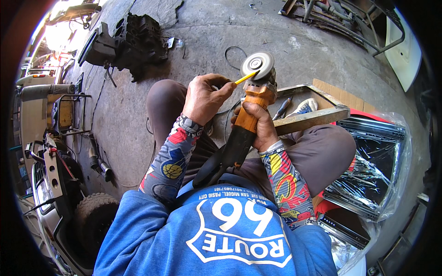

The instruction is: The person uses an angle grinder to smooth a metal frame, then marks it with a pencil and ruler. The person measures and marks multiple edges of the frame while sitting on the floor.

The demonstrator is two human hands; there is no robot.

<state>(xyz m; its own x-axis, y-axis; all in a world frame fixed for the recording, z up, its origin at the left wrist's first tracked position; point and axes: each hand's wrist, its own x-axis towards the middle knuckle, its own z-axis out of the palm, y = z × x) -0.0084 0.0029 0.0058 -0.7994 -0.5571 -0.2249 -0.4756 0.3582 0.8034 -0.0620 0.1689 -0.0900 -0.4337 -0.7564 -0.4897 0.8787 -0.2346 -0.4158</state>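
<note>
My left hand (206, 97) pinches at the fingertips (230, 86), while my right hand (261, 125) curls into a grip, both forearms (170, 158) angled inward.

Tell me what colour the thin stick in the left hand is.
The thin stick is yellow; it shows best in the head view.
</note>
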